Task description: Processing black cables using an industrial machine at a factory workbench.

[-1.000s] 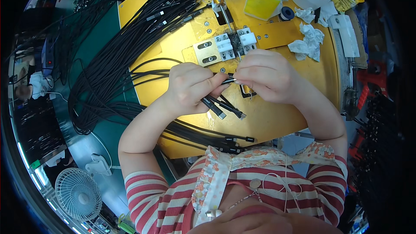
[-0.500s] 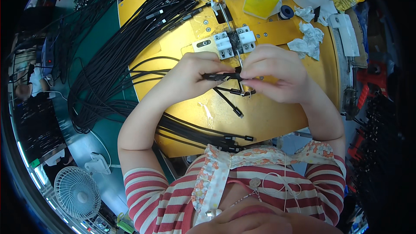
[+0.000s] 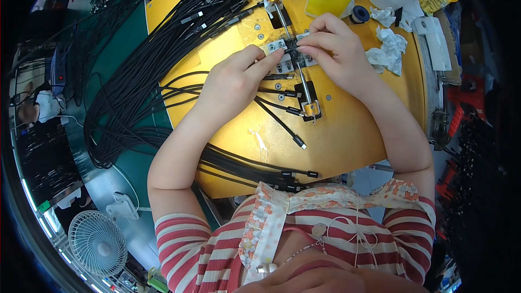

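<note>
Over a small metal fixture (image 3: pixel 302 84) with white blocks and a rod, both my hands pinch a black cable (image 3: pixel 291 50). My left hand (image 3: pixel 233 78) grips it from the left, thumb and index finger pressed together. From the right, my right hand (image 3: pixel 337 49) holds its end between the fingertips, which hide most of the connector. Below my left hand several black cable ends lie on the yellow board, among them a plug-ended cable (image 3: pixel 282 125) pointing down to the right.
A thick bundle of black cables (image 3: pixel 163 49) runs across the left of the yellow board (image 3: pixel 347 141). More cables (image 3: pixel 244 165) lie at the near edge. A bottle with yellow liquid (image 3: pixel 328 0), a solder spool (image 3: pixel 359 14) and crumpled tissues (image 3: pixel 392 46) stand far right. A white fan (image 3: pixel 97 243) is lower left.
Both hands have moved up and away from me with the cable, from the near end of the rod to the white blocks. More of the loose cable ends now shows.
</note>
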A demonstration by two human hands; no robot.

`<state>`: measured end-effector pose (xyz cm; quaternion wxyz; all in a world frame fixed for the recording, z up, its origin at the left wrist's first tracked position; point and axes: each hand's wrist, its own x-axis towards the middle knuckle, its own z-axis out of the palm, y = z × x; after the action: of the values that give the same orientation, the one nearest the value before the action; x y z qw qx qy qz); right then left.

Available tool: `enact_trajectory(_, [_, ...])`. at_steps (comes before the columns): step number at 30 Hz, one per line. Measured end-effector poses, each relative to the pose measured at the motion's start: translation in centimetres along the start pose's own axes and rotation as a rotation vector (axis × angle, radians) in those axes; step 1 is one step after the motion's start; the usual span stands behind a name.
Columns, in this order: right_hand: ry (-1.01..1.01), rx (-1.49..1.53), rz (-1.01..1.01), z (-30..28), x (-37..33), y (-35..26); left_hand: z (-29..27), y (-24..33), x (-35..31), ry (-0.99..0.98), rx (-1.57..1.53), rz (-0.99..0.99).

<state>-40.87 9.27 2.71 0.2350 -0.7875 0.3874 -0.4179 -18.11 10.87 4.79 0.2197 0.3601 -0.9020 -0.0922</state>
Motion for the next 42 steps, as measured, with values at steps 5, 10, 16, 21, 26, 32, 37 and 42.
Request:
enact_trajectory(5, [-0.032,-0.159,-0.104,0.0,-0.3,-0.1,0.1,-0.3,-0.2,-0.048,0.004,-0.016])
enact_trajectory(10, [-0.077,-0.368,-0.210,-0.5,-0.7,-0.8,0.3,-0.3,-0.1,-0.055,0.026,0.000])
enact_trajectory(16, [-0.116,-0.470,-0.264,-0.5,-0.6,-1.4,0.3,-0.6,-0.1,-0.012,0.046,0.049])
enact_trajectory(21, [-0.125,0.100,-0.194,0.1,-1.0,-3.5,0.1,-0.5,0.1,-0.018,-0.017,0.030])
enact_trajectory(26, [-0.106,0.107,-0.205,-1.3,-0.9,-2.2,0.3,-0.5,0.1,0.014,-0.006,0.052])
enact_trajectory(32, [-0.055,0.143,-0.117,-1.6,-0.5,-1.9,0.4,-0.4,0.0,0.025,0.008,0.042])
enact_trajectory(37, [-0.027,0.177,-0.085,-1.2,-0.6,-2.0,-0.4,-0.7,0.3,0.065,0.052,0.076])
enact_trajectory(42, [-0.017,0.409,0.043,-1.1,-0.5,-2.4,-3.3,0.0,0.2,0.025,-0.075,-0.005])
